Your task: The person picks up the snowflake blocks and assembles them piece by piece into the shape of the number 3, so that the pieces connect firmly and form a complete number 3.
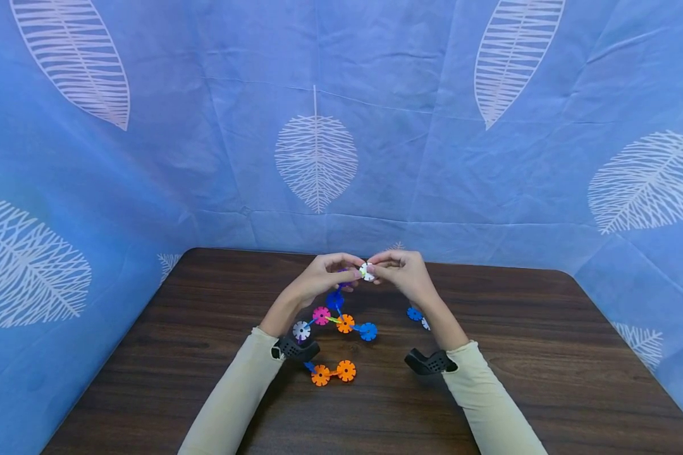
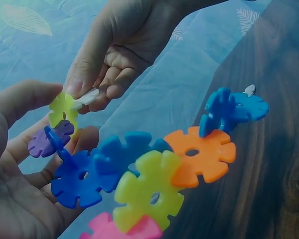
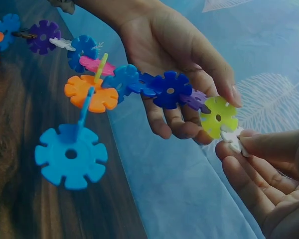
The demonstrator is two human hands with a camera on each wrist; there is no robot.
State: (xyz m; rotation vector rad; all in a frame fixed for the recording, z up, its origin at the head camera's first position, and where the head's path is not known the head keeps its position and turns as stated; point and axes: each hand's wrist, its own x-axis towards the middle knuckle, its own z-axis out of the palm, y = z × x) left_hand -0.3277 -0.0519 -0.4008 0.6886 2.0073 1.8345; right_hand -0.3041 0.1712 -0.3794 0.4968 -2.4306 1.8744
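At the far side of the table, both hands meet over a small white slotted disc (image 1: 367,272). My right hand (image 1: 404,272) pinches this white flower-shaped disc between thumb and fingers. Thumb and finger of my left hand (image 1: 326,276) pinch a yellow-green disc (image 3: 226,110), whose edge meets the white one. From the yellow-green disc runs a linked chain: a purple disc (image 2: 39,144), a dark blue disc (image 3: 162,84), then more blue, yellow-green, orange and pink discs. A light blue disc (image 3: 70,172) ends a side branch joined through an orange disc (image 3: 107,102).
The chain continues toward me, past a white disc (image 1: 301,330) beside the left wrist, to two orange discs (image 1: 350,366). A loose-looking blue disc (image 1: 414,313) and a white one lie by the right forearm on the dark wooden table (image 1: 523,354). A blue leaf-patterned cloth (image 1: 387,158) hangs behind.
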